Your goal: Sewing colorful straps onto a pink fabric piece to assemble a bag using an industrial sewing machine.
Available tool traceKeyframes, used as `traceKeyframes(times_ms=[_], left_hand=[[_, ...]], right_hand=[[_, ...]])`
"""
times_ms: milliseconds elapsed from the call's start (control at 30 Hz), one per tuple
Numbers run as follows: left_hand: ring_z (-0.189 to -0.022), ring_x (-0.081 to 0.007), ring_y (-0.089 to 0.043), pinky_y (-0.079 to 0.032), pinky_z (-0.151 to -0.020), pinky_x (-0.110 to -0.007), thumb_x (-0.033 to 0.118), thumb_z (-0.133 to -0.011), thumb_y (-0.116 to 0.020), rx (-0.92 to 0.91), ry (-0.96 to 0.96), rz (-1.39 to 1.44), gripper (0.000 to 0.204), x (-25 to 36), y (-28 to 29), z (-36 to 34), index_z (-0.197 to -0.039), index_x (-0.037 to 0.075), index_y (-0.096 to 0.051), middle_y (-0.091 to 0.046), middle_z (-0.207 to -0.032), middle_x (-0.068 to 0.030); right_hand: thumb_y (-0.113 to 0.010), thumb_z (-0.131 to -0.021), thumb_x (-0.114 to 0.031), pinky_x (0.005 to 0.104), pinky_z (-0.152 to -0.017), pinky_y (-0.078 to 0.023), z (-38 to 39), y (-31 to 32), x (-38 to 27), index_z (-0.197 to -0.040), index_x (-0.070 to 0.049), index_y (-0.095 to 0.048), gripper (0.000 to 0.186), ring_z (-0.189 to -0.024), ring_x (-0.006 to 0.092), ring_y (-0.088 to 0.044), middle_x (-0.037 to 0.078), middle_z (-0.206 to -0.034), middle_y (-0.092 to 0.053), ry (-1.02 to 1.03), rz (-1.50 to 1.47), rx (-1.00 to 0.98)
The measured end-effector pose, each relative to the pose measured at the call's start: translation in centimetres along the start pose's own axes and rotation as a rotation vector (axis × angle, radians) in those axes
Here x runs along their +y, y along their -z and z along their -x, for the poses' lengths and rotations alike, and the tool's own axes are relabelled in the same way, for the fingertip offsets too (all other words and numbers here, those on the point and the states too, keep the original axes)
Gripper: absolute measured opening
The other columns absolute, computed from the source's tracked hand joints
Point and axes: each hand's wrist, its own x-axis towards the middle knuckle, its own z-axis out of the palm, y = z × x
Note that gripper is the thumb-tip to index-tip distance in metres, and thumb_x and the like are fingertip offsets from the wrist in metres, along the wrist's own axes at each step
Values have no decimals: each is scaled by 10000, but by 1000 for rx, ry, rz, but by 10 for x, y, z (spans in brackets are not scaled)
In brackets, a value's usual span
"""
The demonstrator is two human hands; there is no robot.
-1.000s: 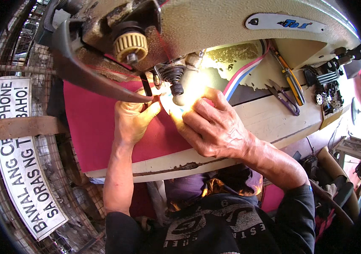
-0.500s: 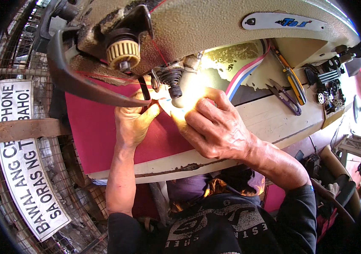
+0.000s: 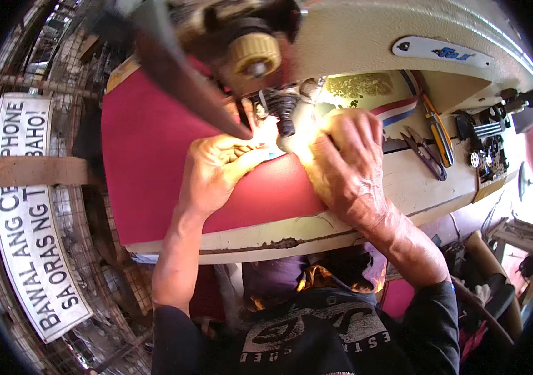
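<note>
Red cloth [image 3: 154, 162] spread flat across the sewing table [image 3: 291, 234], running in under the needle area of the sewing machine [image 3: 366, 37], and both hands are down on it. The table is a pale, chipped board with a worn front edge, just this side of the wrists. Past the right fingers, a striped ribbon [image 3: 397, 106] trails under the machine, and beyond that lie small snips [image 3: 426, 156] and a yellow-handled tool [image 3: 438, 134], with dark metal parts [image 3: 488, 153] further out on the table's right end. Off past the left fingers, wire mesh [image 3: 60, 56] with a white sign [image 3: 32, 219] fixed to it; the room is cramped, clutter low on the right.

Left hand [image 3: 213, 172] now: fingers curled in loosely, tips pinching at the cloth right beside the needle, thumb pointing toward the bright glare there. How tight that pinch is, the glare makes it hard to tell. Right hand [image 3: 347, 162]: fingers nearly straight and held together, pressed flat on the cloth just to the other side of the needle, gripping nothing. The two sets of fingertips sit near each other, the machine's dark knob [image 3: 285, 106] directly above the gap between them, the cream wheel [image 3: 254, 56] above that
</note>
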Motion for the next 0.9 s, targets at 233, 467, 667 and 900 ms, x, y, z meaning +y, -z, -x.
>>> traceKeyframes(times_ms=[233,467,667,900], left_hand=[[-590,-41,-588,-423,-461,-179,120,-887,-717,-161,385,394,192,15,10,2,-1029,-9,-736,-712,-817,-50],[-602,-59,-602,-435,-471,-183,132,-912,-712,-206,498,563,224,14,12,18,-1100,13,-689,-715,-874,-46],[-612,-86,-622,-466,-496,-215,115,-915,-708,-236,552,624,177,14,14,29,-1047,-1,-685,-704,-821,-50],[-581,-39,-556,-408,-467,-185,239,-980,-677,-131,249,34,203,14,12,13,-953,39,-691,-634,-718,18]], right_hand=[[-698,-697,-183,526,-976,-454,3,8,-14,-1068,-23,-697,405,-1049,298,-611,106,-1079,-625,339,144,-10],[-667,-585,-144,437,-843,-535,3,9,-21,-985,23,-712,435,-962,274,-650,117,-1028,-641,476,87,23],[-642,-551,-159,395,-809,-547,2,9,-26,-944,15,-714,436,-949,233,-662,100,-996,-659,546,26,-56],[-691,-665,-155,401,-778,-552,-15,1,-14,-969,15,-702,349,-980,257,-663,111,-1065,-646,567,41,-139]])
